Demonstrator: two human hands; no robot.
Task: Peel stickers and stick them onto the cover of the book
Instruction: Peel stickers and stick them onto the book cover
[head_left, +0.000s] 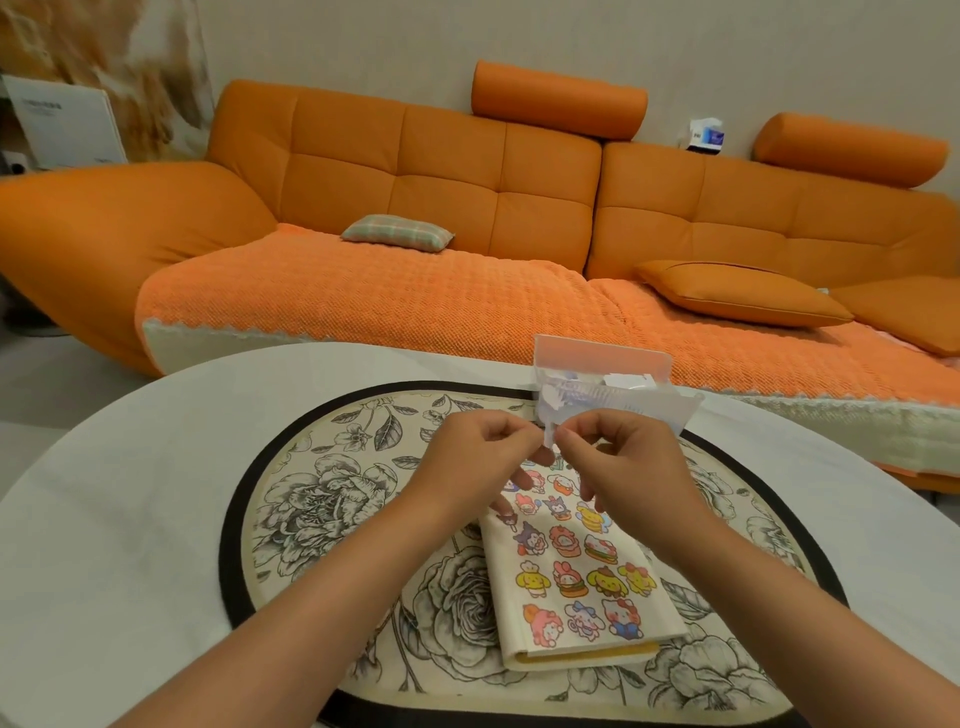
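Head view: left hand (480, 454) and right hand (621, 460) pinch one sticker (547, 434) over the book (574, 587), whose long axis runs 11 to 5 o'clock.

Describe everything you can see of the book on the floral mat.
The book is closed, lying flat and slightly askew on the black-rimmed floral mat. Its cream cover, fabric or paper by its look, carries rows of cartoon stickers. A yellowish edge shows along the near side. The left hand and right hand, pinching a sticker piece, hide its far end; contact cannot be told.
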